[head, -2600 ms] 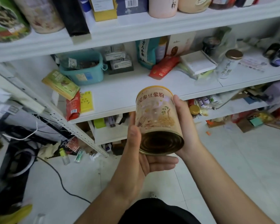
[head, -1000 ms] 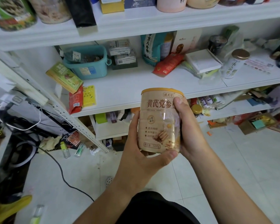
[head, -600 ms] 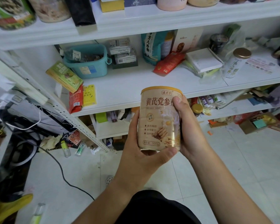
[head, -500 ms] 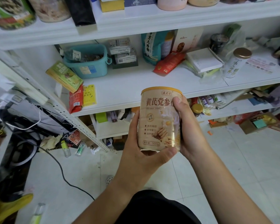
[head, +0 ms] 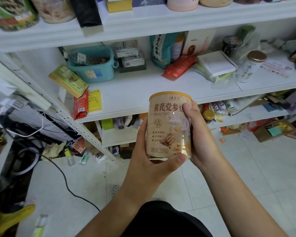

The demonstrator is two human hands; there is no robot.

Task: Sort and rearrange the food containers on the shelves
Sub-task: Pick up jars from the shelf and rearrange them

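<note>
A beige round can (head: 167, 127) with an orange-yellow lid and printed label stands upright in mid-air in front of the white middle shelf (head: 143, 94). My left hand (head: 149, 161) cups its lower left side, the thumb curled across the bottom front edge. On the can's right side my right hand (head: 198, 135) grips it, with the thumb on the label near the top. The can's bottom is hidden behind my left hand.
The middle shelf holds a teal bin (head: 94, 65), a green box (head: 67, 80), red packets (head: 178, 67), a teal bag (head: 162, 48), a white box (head: 215, 64) and a gold-lidded jar (head: 251, 65). Jars and boxes line the top shelf (head: 143, 19). Clutter, bottles and a cable lie on the tiled floor.
The can was tilted with its metal bottom toward me; it now stands upright with the label facing me. Over the last second both hands and the can hardly moved.
</note>
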